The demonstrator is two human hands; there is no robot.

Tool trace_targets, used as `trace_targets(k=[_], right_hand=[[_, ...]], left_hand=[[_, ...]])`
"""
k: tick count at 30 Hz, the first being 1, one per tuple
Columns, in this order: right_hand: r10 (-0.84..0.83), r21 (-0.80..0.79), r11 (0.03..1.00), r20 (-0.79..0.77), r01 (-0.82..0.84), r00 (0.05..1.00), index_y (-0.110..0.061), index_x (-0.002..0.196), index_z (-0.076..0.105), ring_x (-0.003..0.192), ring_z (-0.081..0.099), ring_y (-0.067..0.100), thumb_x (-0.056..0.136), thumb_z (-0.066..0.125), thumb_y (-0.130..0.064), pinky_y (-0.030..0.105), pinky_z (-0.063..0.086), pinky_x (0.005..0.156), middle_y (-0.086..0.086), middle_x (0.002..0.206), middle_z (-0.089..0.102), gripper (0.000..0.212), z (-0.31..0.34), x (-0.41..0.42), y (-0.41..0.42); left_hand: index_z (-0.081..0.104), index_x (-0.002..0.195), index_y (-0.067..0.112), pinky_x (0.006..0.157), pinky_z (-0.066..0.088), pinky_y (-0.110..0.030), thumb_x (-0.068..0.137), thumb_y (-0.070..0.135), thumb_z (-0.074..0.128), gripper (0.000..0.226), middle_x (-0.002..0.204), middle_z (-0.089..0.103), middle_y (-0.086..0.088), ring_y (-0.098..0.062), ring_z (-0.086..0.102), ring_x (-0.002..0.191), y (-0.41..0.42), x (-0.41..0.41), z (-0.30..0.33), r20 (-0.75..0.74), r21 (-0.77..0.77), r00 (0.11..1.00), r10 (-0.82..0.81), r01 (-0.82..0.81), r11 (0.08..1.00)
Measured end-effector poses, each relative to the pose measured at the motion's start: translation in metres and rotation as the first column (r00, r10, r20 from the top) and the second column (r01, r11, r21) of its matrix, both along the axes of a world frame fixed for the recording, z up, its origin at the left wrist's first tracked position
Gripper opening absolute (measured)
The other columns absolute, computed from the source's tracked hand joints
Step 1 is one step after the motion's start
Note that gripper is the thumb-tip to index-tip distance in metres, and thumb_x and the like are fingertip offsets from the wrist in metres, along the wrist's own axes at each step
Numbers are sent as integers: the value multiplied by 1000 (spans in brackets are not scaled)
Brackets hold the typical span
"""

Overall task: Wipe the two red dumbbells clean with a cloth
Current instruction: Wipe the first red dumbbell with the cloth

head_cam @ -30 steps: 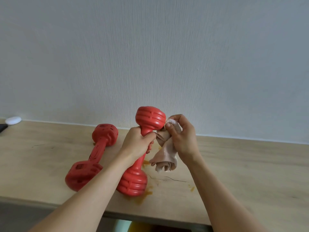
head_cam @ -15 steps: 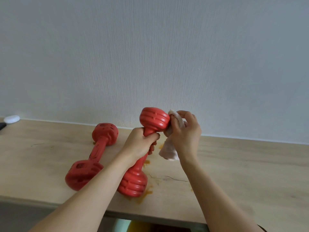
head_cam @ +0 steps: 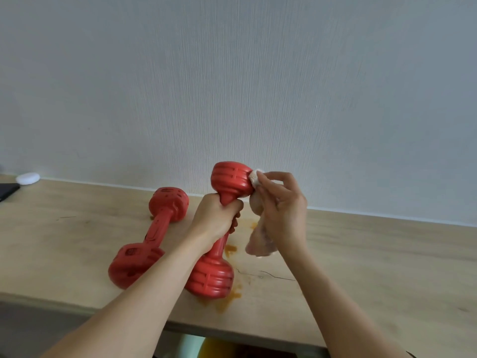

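My left hand [head_cam: 215, 218] grips the handle of the tilted dumbbell [head_cam: 219, 228] at frame centre; my right hand [head_cam: 280, 202] pinches the cloth [head_cam: 258, 228] against its upper head; I'd rotate the handle, rubbing every groove; second dumbbell [head_cam: 149, 236] lies left.

A pale wooden bench [head_cam: 361, 254] runs along the wall. One red dumbbell [head_cam: 152, 233] lies flat on it at left. A second dumbbell [head_cam: 214, 275] stands tilted, its lower end resting in orange stains [head_cam: 229, 297] near the front edge. A thin dark crack [head_cam: 268, 274] runs right of it. Far left sit a white object [head_cam: 27, 178] and a dark object [head_cam: 7, 190].
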State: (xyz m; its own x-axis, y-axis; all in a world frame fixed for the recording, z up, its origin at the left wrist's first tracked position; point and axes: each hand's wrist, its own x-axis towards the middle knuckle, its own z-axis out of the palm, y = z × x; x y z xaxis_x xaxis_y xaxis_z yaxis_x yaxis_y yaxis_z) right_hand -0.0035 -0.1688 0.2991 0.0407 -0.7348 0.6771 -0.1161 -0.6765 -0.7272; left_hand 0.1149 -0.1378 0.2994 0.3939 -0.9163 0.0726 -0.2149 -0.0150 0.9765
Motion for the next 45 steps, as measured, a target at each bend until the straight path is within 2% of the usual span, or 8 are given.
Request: trace_targets(k=[4, 8, 15, 22, 28, 33, 38, 45], right_hand=[[-23, 1, 1000, 8, 23, 1000, -22, 99, 73, 83, 56, 1, 91, 61, -10, 12, 41, 72, -8, 101, 58, 19, -1, 6, 5], [-218, -321, 936, -210, 143, 953, -22, 97, 74, 93, 44, 17, 91, 58, -17, 19, 37, 76, -6, 105, 60, 18, 3, 19, 5], [95, 79, 991, 133, -106, 987, -27, 94, 75, 77, 57, 21, 86, 68, -22, 34, 50, 75, -10, 102, 58, 12, 2, 2, -2], [-85, -182, 982, -174, 53, 981, -29, 99, 73, 102, 43, 16, 93, 58, -25, 15, 35, 87, -9, 112, 53, 16, 5, 13, 1], [50, 104, 993, 45, -55, 998, -36, 103, 71, 107, 54, 20, 90, 64, -24, 39, 46, 93, -11, 115, 53, 19, -1, 4, -3], [115, 265, 945, 281, -192, 953, -19, 110, 69, 103, 59, 1, 91, 61, -17, 12, 45, 85, -1, 113, 59, 21, 8, -11, -1], [150, 375, 881, 355, -287, 923, -25, 109, 71, 102, 61, 19, 88, 63, -35, 48, 48, 96, 7, 109, 63, 25, 0, -11, -4], [256, 419, 729, 566, -541, 783, -19, 93, 74, 75, 46, 28, 97, 49, -17, 36, 47, 64, 18, 85, 49, 26, 4, -19, -3]], left_hand=[[57, 63, 7, 42, 40, -20, 85, 8, 54, 21, 52, 54, -3, -11, 49, 38, -2, -2, 0, 32, 24, 999, 6, -6, 1000], [56, 60, 10, 39, 37, -16, 85, 12, 48, 26, 48, 55, -1, -7, 48, 33, -2, -8, 2, 125, 29, 992, 18, -22, 999], [58, 63, 8, 42, 40, -19, 84, 9, 54, 21, 51, 55, -2, -9, 49, 37, -2, -5, 1, 76, 19, 997, 3, -5, 1000], [57, 63, 8, 40, 39, -17, 83, 8, 50, 21, 49, 54, -1, -7, 49, 35, 0, -10, 2, 71, 8, 998, -4, 4, 1000], [57, 63, 6, 42, 41, -20, 84, 7, 54, 22, 48, 53, -1, -11, 49, 37, -1, -10, -1, 47, 14, 997, -60, 60, 998], [56, 59, 8, 44, 41, -22, 84, 6, 55, 24, 46, 51, -2, -14, 47, 39, 1, -17, 1, -9, -17, 997, -73, 73, 997], [57, 63, 6, 46, 42, -24, 84, 7, 55, 21, 49, 50, -3, -13, 48, 42, 3, -18, 3, -2, -37, 992, -129, 129, 991], [56, 63, 6, 46, 44, -21, 88, 11, 60, 25, 52, 52, -1, -11, 49, 44, 2, -13, 5, -89, -22, 961, -261, 261, 965]])
